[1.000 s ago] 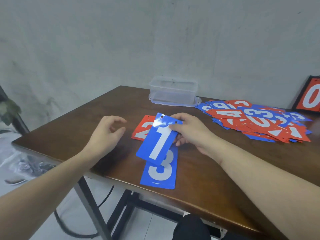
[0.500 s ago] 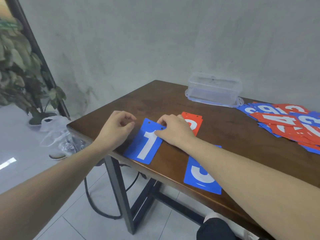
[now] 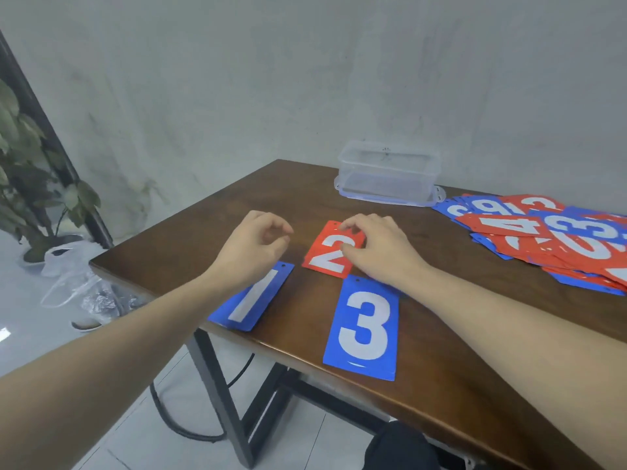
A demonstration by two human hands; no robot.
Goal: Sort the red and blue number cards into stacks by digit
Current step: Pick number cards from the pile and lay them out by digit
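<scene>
Centre of frame | right hand [image 3: 376,247] pinching red 2 card [image 3: 330,254], probably squaring it | left hand [image 3: 252,249] loosely curled, empty | blue 1 card [image 3: 252,301], blue 3 card [image 3: 364,329] lower-middle, seeding stacks | unsorted pile [image 3: 549,235] right edge.

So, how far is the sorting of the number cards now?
It has only begun. Three cards lie singly near the table's front edge: blue 1 card, red 2 card, blue 3 card. The right hand rests on the red 2 card, fingers curled at its top edge; the left hand holds nothing. The mixed pile at the right is left to sort.
</scene>
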